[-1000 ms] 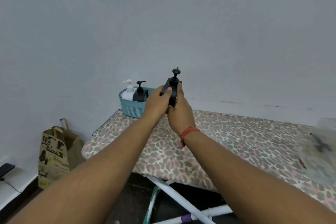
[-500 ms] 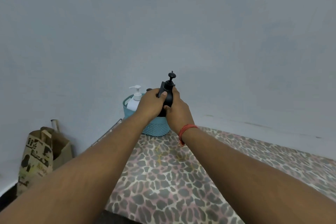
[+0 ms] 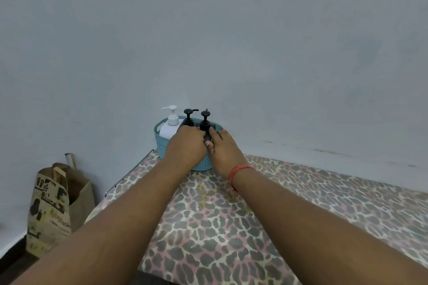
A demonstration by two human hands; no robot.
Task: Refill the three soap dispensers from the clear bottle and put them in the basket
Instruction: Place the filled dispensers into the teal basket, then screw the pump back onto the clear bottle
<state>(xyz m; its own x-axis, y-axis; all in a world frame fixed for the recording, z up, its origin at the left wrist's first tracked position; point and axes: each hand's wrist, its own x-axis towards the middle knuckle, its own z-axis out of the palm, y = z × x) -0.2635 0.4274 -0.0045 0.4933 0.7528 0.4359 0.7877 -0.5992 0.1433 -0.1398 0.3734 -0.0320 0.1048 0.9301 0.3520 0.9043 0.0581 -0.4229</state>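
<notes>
Soap dispensers are what this job is about, and the last one is going into the basket right now.

Closest to me, two bare arms reach out from six o'clock toward twelve, over the table [image 3: 301, 227] with its spotty leopard cloth. A red thread [image 3: 238, 172] is tied round the right wrist. Down at eight o'clock a brown paper bag [image 3: 53, 206] stands on the floor.

Farther out, the left hand [image 3: 186, 146] and the right hand [image 3: 223, 149] sit side by side, both wrapped round the third black dispenser [image 3: 205, 126]. Their fingers curl on its body, so only its pump top shows above them.

A second ago the hands held this bottle up in the air, nearer to the person. Now it is low, down inside the blue basket [image 3: 162, 143] at twelve o'clock, by the wall.

Farthest back, the white dispenser [image 3: 170, 128] stands at the left of the basket, and the other black dispenser [image 3: 188, 119] stands just beside it.

I think all three are in now, so the job looks nearly done. The hands only need to let go. I cannot see the clear bottle.
</notes>
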